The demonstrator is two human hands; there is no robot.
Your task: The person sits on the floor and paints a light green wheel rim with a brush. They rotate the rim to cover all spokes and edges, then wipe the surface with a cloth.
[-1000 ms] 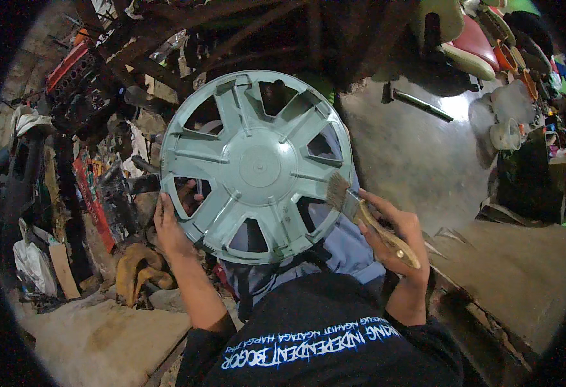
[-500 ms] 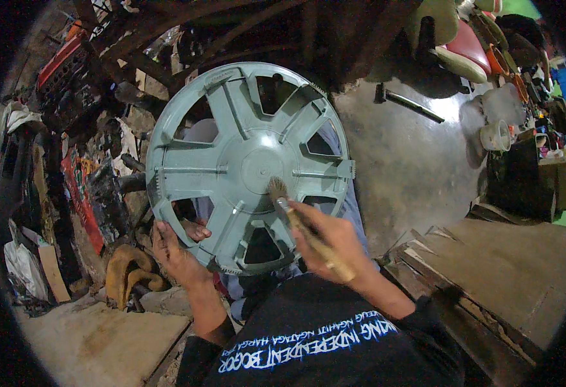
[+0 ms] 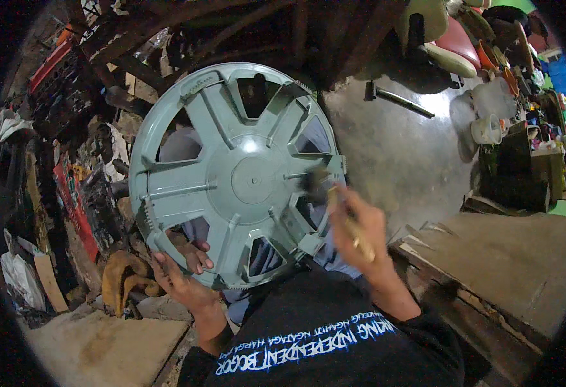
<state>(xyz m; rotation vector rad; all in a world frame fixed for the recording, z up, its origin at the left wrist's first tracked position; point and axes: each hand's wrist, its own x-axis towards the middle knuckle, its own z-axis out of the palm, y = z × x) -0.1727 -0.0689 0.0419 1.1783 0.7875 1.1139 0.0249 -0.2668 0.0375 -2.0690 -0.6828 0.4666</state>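
While my left hand [image 3: 183, 274] props it up, the grey-green wheel cover [image 3: 234, 174] stands on edge over my lap, its spoked face turned up toward me.

My left fingers curl through a lower opening and clamp the rim. My right hand [image 3: 358, 227] is closed around a wooden-handled paintbrush [image 3: 334, 203], handle running down-right, blurred bristles pointing up-left onto the cover's right side. A white bucket [image 3: 487, 129] sits far right; contents unclear.

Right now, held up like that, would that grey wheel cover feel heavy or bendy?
Probably light: the left hand alone props the wheel cover by its lower rim. Thin spokes with open cut-outs suggest moulded plastic, likely slightly flexible. Round, so it might roll if set on edge.
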